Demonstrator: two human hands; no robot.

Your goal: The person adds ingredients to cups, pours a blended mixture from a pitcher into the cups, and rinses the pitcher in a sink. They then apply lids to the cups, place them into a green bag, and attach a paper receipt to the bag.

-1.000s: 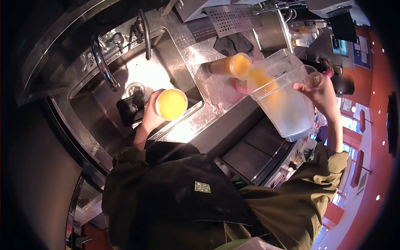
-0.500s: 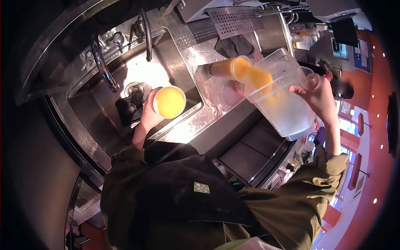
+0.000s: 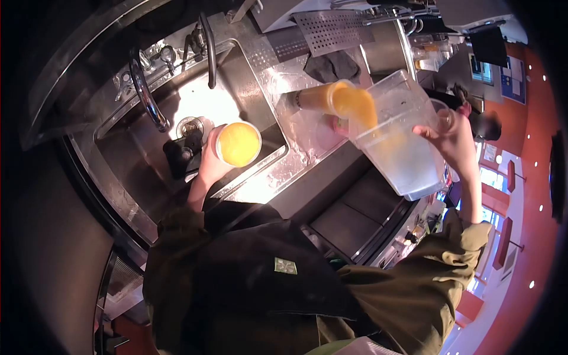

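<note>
My left hand is wrapped around a cup filled with yellow-orange slush, held over the sink's near right part. My right hand grips the handle of a clear blender jug, which is tipped so its mouth points left. Thick orange slush lies between the jug's mouth and the top of a second cup standing on the wet counter. That cup looks full of orange contents. A thin orange film coats the jug's inner wall, and the rest of the jug looks nearly see-through.
A steel sink with two curved taps lies on the left. A dark cloth sits behind the second cup, near a perforated metal sheet. A black object rests in the sink by the drain. Another person is at the far right.
The orange slush has slid out of the jug toward the second cup, leaving less inside the jug. My left hand and its cup have shifted very slightly left.
</note>
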